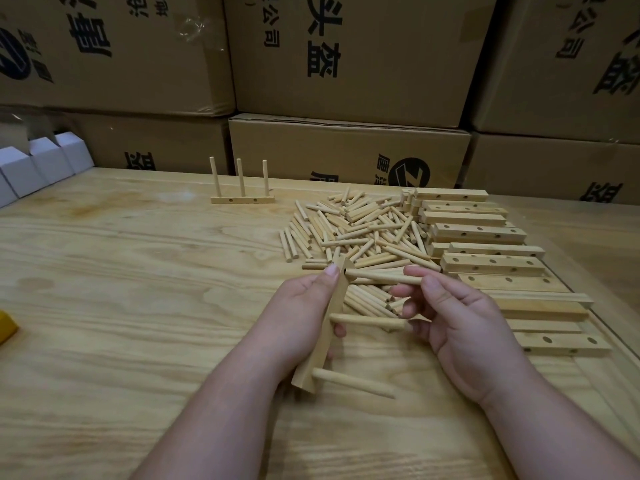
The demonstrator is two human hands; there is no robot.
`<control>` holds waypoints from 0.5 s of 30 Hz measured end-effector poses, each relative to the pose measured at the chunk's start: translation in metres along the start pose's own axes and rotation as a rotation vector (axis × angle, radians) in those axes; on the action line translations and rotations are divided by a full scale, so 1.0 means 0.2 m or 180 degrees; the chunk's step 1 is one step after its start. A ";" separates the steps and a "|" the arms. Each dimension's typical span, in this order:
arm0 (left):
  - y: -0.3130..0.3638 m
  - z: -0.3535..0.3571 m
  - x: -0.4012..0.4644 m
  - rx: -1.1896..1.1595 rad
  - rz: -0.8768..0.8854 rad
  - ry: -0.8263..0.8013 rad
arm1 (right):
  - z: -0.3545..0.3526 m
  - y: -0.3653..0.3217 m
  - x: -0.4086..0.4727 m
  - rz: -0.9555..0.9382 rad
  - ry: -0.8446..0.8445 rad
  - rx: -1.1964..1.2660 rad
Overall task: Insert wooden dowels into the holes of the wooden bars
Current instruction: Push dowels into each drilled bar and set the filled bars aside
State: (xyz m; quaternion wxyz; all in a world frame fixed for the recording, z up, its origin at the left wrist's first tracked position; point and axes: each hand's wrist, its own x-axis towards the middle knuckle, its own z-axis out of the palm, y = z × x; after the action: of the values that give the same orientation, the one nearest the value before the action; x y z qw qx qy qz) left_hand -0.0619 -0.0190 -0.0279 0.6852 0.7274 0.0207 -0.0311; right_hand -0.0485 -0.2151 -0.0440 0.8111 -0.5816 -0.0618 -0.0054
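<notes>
Left hand point(298, 320) grips light, rigid bar point(327, 327) mid-length; right hand point(450, 306) pinches third dowel point(384, 277) at the bar's far end.

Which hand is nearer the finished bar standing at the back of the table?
Left. The left hand lies below and slightly right of the finished bar; the right hand is farther right, over the dowel pile.

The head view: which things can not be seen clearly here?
- Top dowel: how deep it sits in the held bar is hidden by the left hand.
- Yellow object: cut off by the left edge.
- Lower bars in the stack: covered by upper bars.
</notes>
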 end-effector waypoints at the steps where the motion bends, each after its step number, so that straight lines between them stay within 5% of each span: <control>1: 0.00 0.00 0.00 -0.0018 0.0013 -0.0006 | 0.00 0.00 0.00 -0.0020 0.0064 -0.0065; 15: -0.05 0.01 0.02 0.0002 0.0295 -0.0280 | 0.05 -0.01 -0.04 -0.1009 0.0291 -0.2479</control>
State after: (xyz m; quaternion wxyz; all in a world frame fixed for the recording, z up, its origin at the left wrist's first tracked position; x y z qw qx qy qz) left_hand -0.0581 -0.0198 -0.0389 0.6858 0.7258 -0.0432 -0.0314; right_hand -0.0585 -0.2067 -0.0399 0.5219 -0.8271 -0.1078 -0.1788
